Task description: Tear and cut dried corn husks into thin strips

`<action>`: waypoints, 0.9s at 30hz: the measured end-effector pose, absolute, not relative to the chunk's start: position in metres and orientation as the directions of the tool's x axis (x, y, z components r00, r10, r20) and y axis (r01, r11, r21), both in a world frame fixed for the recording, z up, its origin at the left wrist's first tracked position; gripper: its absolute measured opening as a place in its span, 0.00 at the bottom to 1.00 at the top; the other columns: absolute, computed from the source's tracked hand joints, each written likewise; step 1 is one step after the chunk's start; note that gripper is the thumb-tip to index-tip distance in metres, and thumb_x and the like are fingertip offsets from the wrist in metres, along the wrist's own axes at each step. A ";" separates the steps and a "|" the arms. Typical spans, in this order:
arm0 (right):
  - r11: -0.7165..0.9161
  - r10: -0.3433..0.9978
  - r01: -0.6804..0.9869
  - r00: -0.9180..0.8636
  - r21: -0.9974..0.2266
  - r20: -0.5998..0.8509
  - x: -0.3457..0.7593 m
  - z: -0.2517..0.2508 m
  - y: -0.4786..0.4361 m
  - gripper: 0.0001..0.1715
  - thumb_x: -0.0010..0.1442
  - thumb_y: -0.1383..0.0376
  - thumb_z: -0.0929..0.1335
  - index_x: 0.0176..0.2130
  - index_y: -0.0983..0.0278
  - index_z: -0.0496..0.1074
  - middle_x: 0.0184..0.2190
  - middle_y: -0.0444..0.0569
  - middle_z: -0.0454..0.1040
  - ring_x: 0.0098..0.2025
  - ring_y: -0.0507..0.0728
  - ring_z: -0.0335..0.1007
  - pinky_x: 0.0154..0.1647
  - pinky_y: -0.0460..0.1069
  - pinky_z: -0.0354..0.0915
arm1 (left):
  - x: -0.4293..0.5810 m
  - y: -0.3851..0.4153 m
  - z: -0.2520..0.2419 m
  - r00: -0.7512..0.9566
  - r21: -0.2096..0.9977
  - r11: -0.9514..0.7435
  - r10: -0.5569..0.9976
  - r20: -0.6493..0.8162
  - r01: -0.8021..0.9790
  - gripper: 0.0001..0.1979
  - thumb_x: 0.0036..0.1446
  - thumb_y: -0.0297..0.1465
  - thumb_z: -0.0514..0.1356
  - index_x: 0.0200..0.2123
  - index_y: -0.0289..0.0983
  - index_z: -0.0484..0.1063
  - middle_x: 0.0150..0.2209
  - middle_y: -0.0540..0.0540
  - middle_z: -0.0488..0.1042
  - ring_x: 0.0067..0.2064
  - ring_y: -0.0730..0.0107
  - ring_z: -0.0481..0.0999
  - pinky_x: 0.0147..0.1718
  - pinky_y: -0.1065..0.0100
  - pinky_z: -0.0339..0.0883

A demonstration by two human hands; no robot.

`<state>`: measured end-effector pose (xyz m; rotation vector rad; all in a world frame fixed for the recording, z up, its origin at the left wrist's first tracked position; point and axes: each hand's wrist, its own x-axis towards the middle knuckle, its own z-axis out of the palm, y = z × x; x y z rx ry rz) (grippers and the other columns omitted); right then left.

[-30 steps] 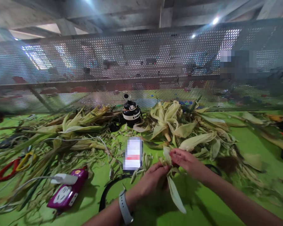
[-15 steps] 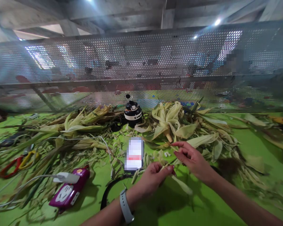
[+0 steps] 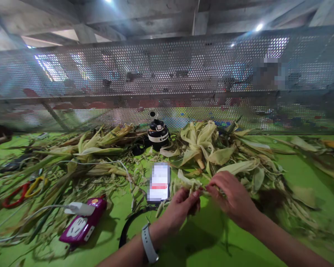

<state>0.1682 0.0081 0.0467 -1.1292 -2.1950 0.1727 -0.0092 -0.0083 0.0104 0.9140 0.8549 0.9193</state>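
Observation:
My left hand [image 3: 183, 205], with a pale watch strap [image 3: 149, 243] on its wrist, is closed on a small bundle of pale corn husk [image 3: 187, 180]. Loose husk ends stick up above its fingers. Close by on the right, my right hand [image 3: 230, 194] has its thumb and fingertips pinched together at the right end of that bundle. A thin strand seems to lie between these fingertips, though the fingers partly hide it. Just behind the hands lies a large cluster of peeled husk leaves [image 3: 202, 142] with a stubby stem.
A phone [image 3: 159, 181] with a lit screen lies left of my hands. Further left are a purple power bank [image 3: 83, 222] with a white cable and scissors [image 3: 18, 194] with red and yellow handles. A black bottle [image 3: 158, 137] stands before a perforated metal screen [image 3: 167, 74]. Husk scraps cover much of the green table.
My right hand has turned and come down to the bundle, its fingers now pinched at the husk. The left hand has rolled, and the husk strip that hung below it now no longer shows there.

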 end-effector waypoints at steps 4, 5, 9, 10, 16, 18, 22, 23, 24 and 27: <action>0.590 0.804 0.644 -0.525 -0.488 0.279 0.162 0.039 0.010 0.25 0.67 0.53 0.56 0.26 0.61 0.67 0.24 0.47 0.68 0.29 0.56 0.62 0.32 0.50 0.58 | -0.010 -0.006 0.007 0.295 0.937 0.264 0.936 -0.192 -0.229 0.25 0.46 0.52 0.62 0.22 0.36 0.61 0.18 0.55 0.62 0.21 0.80 0.54 0.22 0.71 0.45; 0.582 0.806 0.632 -0.530 -0.511 0.264 0.162 0.037 0.012 0.26 0.67 0.52 0.55 0.25 0.61 0.66 0.23 0.47 0.67 0.28 0.56 0.62 0.30 0.50 0.57 | -0.010 -0.006 0.007 0.288 0.944 0.248 0.940 -0.180 -0.219 0.25 0.47 0.52 0.62 0.21 0.36 0.61 0.17 0.55 0.61 0.21 0.80 0.53 0.22 0.70 0.44; 0.581 0.806 0.610 -0.521 -0.539 0.279 0.166 0.033 0.018 0.26 0.67 0.51 0.56 0.25 0.61 0.65 0.23 0.46 0.65 0.28 0.56 0.60 0.30 0.50 0.56 | -0.011 -0.004 0.008 0.305 0.948 0.205 0.944 -0.126 -0.244 0.26 0.50 0.52 0.59 0.16 0.36 0.60 0.15 0.56 0.53 0.20 0.80 0.49 0.22 0.68 0.40; 0.576 0.808 0.604 -0.521 -0.551 0.273 0.167 0.033 0.018 0.26 0.66 0.51 0.56 0.24 0.61 0.65 0.23 0.46 0.65 0.28 0.56 0.60 0.30 0.49 0.56 | -0.012 -0.003 0.009 0.305 0.945 0.203 0.945 -0.121 -0.255 0.26 0.51 0.51 0.59 0.16 0.36 0.60 0.14 0.56 0.53 0.20 0.80 0.49 0.22 0.68 0.40; 0.355 0.826 0.491 -0.563 -0.796 0.021 0.168 0.045 0.011 0.22 0.66 0.52 0.58 0.31 0.62 0.69 0.27 0.45 0.71 0.30 0.55 0.65 0.31 0.48 0.58 | -0.015 -0.002 0.014 0.424 0.871 0.339 0.889 -0.173 -0.355 0.18 0.50 0.44 0.61 0.25 0.36 0.62 0.22 0.52 0.67 0.22 0.78 0.60 0.23 0.71 0.47; 0.268 0.818 0.448 -0.573 -0.853 -0.044 0.165 0.045 0.009 0.20 0.66 0.52 0.58 0.34 0.62 0.70 0.31 0.45 0.73 0.33 0.55 0.68 0.33 0.47 0.60 | -0.015 -0.002 0.013 0.474 0.843 0.385 0.862 -0.182 -0.376 0.16 0.49 0.43 0.60 0.25 0.37 0.61 0.23 0.51 0.69 0.23 0.76 0.63 0.23 0.71 0.51; 0.254 0.838 0.446 -0.545 -0.858 -0.035 0.159 0.038 0.008 0.20 0.63 0.51 0.62 0.33 0.63 0.69 0.30 0.46 0.74 0.32 0.55 0.68 0.33 0.47 0.61 | -0.015 -0.002 0.011 0.558 0.898 0.357 0.813 -0.164 -0.257 0.19 0.54 0.45 0.53 0.22 0.36 0.62 0.19 0.49 0.68 0.20 0.76 0.61 0.22 0.70 0.50; 0.267 0.836 0.445 -0.548 -0.855 -0.023 0.158 0.036 0.009 0.20 0.63 0.51 0.62 0.33 0.64 0.69 0.29 0.46 0.74 0.32 0.55 0.68 0.32 0.47 0.62 | -0.015 -0.002 0.011 0.551 0.909 0.342 0.818 -0.164 -0.237 0.19 0.55 0.45 0.52 0.22 0.36 0.63 0.18 0.49 0.68 0.19 0.76 0.61 0.21 0.70 0.49; 0.283 0.833 0.440 -0.553 -0.852 -0.009 0.158 0.035 0.009 0.20 0.63 0.51 0.62 0.33 0.64 0.69 0.29 0.46 0.74 0.32 0.55 0.68 0.32 0.47 0.62 | -0.015 -0.003 0.011 0.528 0.913 0.335 0.832 -0.170 -0.234 0.19 0.56 0.45 0.52 0.23 0.36 0.63 0.17 0.49 0.68 0.19 0.77 0.60 0.21 0.71 0.49; 0.341 0.813 0.422 -0.580 -0.840 0.038 0.157 0.034 0.010 0.19 0.65 0.54 0.61 0.33 0.64 0.70 0.30 0.47 0.75 0.33 0.55 0.69 0.35 0.48 0.63 | -0.014 -0.004 0.012 0.443 0.899 0.338 0.876 -0.192 -0.279 0.15 0.55 0.42 0.56 0.26 0.38 0.61 0.16 0.53 0.67 0.17 0.78 0.57 0.20 0.72 0.46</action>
